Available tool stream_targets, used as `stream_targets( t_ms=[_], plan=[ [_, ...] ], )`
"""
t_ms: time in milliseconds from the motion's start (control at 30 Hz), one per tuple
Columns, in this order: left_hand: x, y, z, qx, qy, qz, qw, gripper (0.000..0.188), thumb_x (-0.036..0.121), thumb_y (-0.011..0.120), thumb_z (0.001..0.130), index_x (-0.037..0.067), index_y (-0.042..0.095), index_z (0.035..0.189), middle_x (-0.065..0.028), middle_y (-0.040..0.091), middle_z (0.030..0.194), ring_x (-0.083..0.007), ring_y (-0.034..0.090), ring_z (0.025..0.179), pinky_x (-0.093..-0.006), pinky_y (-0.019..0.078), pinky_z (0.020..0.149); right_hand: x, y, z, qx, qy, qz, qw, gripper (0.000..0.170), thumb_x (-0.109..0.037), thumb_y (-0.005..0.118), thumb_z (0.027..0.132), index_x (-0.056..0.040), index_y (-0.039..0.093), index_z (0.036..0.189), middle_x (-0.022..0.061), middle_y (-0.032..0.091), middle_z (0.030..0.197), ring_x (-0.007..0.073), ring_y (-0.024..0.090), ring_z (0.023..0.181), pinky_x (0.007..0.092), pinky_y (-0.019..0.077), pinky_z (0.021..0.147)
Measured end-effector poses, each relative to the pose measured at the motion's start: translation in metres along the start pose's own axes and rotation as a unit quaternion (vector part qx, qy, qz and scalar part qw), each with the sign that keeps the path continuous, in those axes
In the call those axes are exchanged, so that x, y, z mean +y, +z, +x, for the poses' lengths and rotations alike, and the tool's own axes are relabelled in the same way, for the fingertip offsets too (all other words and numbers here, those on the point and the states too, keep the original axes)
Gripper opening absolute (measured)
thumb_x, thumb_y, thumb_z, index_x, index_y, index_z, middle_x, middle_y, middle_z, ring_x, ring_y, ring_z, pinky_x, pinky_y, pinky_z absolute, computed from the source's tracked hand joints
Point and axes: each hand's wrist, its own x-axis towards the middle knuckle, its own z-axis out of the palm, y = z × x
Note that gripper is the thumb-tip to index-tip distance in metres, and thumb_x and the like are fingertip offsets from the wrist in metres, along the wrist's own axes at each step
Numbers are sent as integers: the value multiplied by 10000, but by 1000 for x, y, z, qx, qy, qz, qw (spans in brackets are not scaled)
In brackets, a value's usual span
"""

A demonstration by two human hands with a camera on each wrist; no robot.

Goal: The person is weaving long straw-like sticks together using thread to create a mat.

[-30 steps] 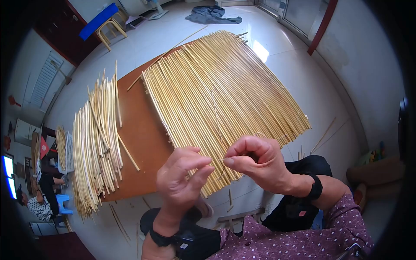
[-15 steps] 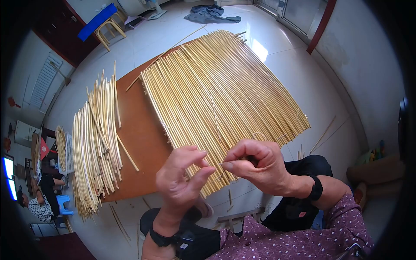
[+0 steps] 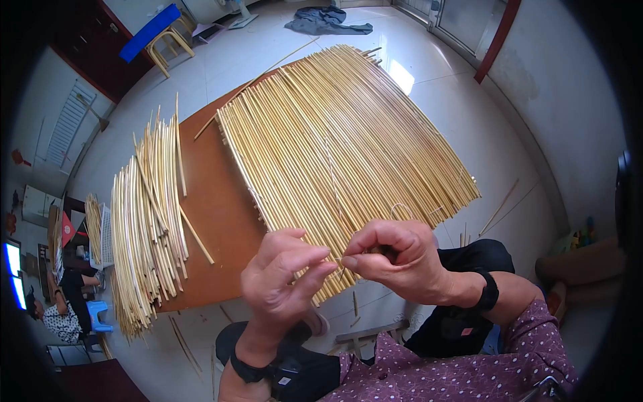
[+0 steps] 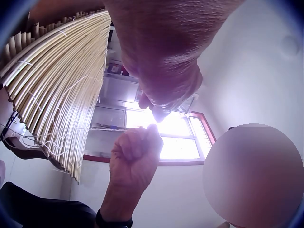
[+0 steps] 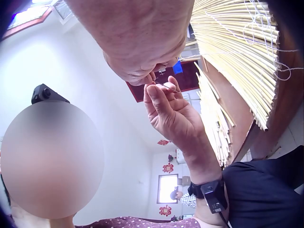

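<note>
A mat of pale sticks point(image 3: 341, 154) lies on a brown board point(image 3: 207, 181), with white string point(image 4: 76, 97) across the sticks. Near the mat's front edge, my right hand point(image 3: 408, 261) pinches a thin strand between thumb and index finger. In the left wrist view, white string point(image 4: 107, 129) runs from the mat to that right hand point(image 4: 135, 156). My left hand point(image 3: 284, 275) is raised just left of it, fingers bent, with a narrow gap between thumb and index finger. Seen from the right wrist, the left fingertips point(image 5: 152, 90) are close under the right ones; whether they touch the strand is unclear.
Loose sticks point(image 3: 147, 221) lie in a pile on the board's left side. Dark cloth point(image 3: 328, 21) lies on the floor beyond the mat. A stool with a blue top point(image 3: 151, 32) stands at the back left, and another person point(image 3: 60, 311) sits far left.
My left index finger has lowered toward the thumb, narrowing their gap, and the left fingertips are closer to the right ones. The right hand has shifted slightly left and still pinches the strand.
</note>
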Motion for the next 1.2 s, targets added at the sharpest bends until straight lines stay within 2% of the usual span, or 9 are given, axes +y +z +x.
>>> stream_targets(
  t_ms=[500,667,800,1100,1200],
  plan=[
    [-1,0,0,-16,14,-10,1000,233,60,790,721,68,671,921,-42,662,764,-182,621,716,-402,515,819,1,1,-1,-8,6,-32,999,72,-64,720,820,-24,663,838,-23,606,696,4,523,591,167,405,501],
    [0,3,1,-54,-12,-50,997,83,65,688,824,39,613,849,-75,589,729,-232,599,699,-411,515,819,4,0,0,-30,-2,-24,999,69,-71,708,829,-21,662,842,-22,608,700,8,521,593,173,401,503],
    [-2,4,-2,-80,-34,-80,993,83,93,637,868,34,582,851,-84,554,718,-256,590,693,-418,517,818,5,0,-1,-45,23,16,999,82,-85,696,843,-12,658,846,-18,613,711,13,522,599,178,402,504],
    [-1,10,-4,-55,-31,-104,993,71,61,606,888,12,562,913,-102,577,844,-250,610,803,-400,529,822,7,0,0,-55,75,71,993,81,-84,684,860,-8,657,862,-18,614,721,18,529,631,173,430,542],
    [-2,10,-6,-66,-56,-124,988,71,47,614,879,16,566,920,-102,577,867,-258,615,837,-377,528,817,8,-1,0,-55,70,64,994,85,-87,683,862,-7,657,866,-19,615,722,15,527,633,173,426,539]
  ],
)
